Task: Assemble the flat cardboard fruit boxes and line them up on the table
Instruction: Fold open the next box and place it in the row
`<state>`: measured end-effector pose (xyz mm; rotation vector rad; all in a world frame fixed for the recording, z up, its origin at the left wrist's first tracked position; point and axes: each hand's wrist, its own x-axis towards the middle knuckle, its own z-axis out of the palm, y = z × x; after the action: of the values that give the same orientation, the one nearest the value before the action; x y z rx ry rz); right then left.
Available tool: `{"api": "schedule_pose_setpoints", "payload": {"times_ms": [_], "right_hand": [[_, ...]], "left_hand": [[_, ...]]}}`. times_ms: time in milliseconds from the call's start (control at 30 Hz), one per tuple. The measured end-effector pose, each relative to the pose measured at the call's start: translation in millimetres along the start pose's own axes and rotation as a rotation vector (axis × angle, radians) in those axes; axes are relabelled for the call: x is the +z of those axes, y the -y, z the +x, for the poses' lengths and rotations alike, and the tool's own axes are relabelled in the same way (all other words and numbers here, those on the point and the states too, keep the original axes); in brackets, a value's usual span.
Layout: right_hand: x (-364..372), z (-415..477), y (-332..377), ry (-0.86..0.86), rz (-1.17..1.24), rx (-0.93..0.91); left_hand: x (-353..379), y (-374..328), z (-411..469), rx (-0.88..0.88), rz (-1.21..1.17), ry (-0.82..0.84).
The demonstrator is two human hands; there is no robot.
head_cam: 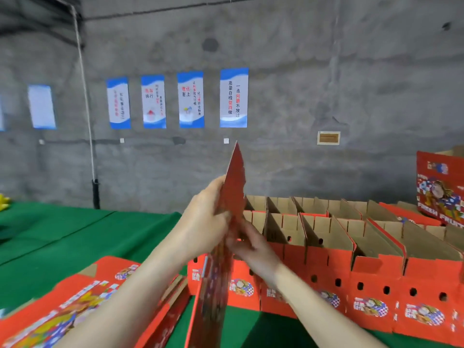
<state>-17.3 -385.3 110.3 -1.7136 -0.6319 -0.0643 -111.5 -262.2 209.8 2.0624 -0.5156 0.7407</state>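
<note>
One flat box (234, 177) stands upright and edge-on above the green surface (75, 234), held by the left grip (206, 217), curled round its left face, and the right grip (248, 244), holding it lower down. Popped open unevenly, its panels could skew or tear at a fold, or knock the assembled row (351, 247) just beside it; the flat stack (75, 305) lies lower left.

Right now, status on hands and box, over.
Left hand and right hand grip flat box, upright on edge. Assembled boxes lined up at right. Flat stack lower left.
</note>
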Motion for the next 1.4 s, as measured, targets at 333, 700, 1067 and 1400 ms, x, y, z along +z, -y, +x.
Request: {"api": "schedule_pose_setpoints", "payload": {"times_ms": [333, 700, 1067, 1400], "right_hand": [[-82.1, 8.8, 3.9, -0.429, -0.44, 0.079], [-149.1, -47.3, 17.3, -0.11, -0.251, 0.46], [-168.5, -80.3, -5.4, -0.404, -0.468, 0.37], [-188.9, -94.8, -11.2, -0.51, -0.349, 0.147]], "left_hand": [[-59.1, 50.6, 6.1, -0.287, -0.892, 0.094], [3.1, 115.1, 14.6, -0.316, -0.904, 0.122], [19.9, 134.8, 44.8, -0.091, -0.051, 0.504], [49.1, 125.8, 39.9, -0.232, -0.052, 0.93]]}}
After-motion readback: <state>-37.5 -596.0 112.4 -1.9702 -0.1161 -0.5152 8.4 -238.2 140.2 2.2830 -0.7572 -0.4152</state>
